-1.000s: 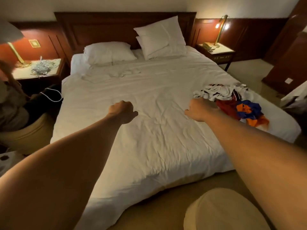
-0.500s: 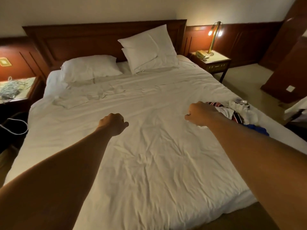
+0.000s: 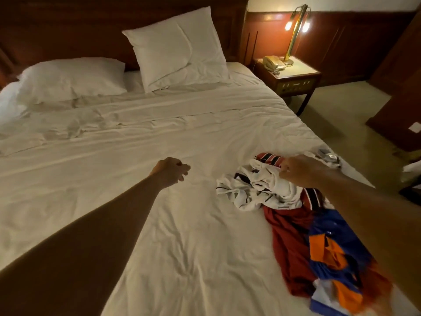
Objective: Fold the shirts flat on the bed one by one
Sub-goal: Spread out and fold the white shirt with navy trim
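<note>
A heap of crumpled shirts lies on the right side of the white bed [image 3: 136,201]. On top is a white shirt with dark stripes [image 3: 252,190]. Below it lie a dark red shirt [image 3: 289,238] and a blue and orange shirt [image 3: 335,252]. My right hand [image 3: 298,171] rests on the heap with its fingers closed on a fold of the white shirt. My left hand [image 3: 170,171] hovers over bare sheet to the left of the heap, fingers loosely curled, holding nothing.
Two white pillows [image 3: 180,46] lie at the dark wooden headboard. A bedside table [image 3: 293,80] with a lit brass lamp [image 3: 296,30] and a telephone [image 3: 272,62] stands right of the bed. Tiled floor and a wooden cabinet [image 3: 401,92] are at the far right.
The view has shifted right and closer to the bed. My right hand has moved onto the shirt heap and taken hold of the white shirt. My left hand stays over the sheet.
</note>
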The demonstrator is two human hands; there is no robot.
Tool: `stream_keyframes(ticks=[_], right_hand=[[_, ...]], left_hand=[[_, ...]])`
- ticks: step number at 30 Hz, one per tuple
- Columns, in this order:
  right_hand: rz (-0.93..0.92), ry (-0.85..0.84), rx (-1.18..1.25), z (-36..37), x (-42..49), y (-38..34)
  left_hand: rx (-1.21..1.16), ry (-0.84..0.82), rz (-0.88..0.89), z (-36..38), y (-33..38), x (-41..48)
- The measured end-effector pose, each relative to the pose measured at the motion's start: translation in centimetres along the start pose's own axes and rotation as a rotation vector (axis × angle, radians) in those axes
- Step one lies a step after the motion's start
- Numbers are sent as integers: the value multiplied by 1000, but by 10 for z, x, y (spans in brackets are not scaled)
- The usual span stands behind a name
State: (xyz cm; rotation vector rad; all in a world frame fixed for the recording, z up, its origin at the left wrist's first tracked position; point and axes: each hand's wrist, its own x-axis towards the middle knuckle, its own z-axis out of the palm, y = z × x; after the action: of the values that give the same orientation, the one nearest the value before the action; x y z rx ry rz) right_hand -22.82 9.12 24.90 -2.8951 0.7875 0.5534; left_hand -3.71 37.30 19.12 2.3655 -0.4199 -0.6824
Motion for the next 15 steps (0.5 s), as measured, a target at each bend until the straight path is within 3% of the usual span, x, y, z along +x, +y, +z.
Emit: stream_keyframes(ticks=[7,12,15], right_hand=[[-122,57,140,122,161,114],[-239,0,111,196,226,131],[-284,189,73,223,240,131]], left_hand=[[13,-59,-75,197,40,149],[269,-154,-171,290,24,216],[324,25,-131,321,16,226]])
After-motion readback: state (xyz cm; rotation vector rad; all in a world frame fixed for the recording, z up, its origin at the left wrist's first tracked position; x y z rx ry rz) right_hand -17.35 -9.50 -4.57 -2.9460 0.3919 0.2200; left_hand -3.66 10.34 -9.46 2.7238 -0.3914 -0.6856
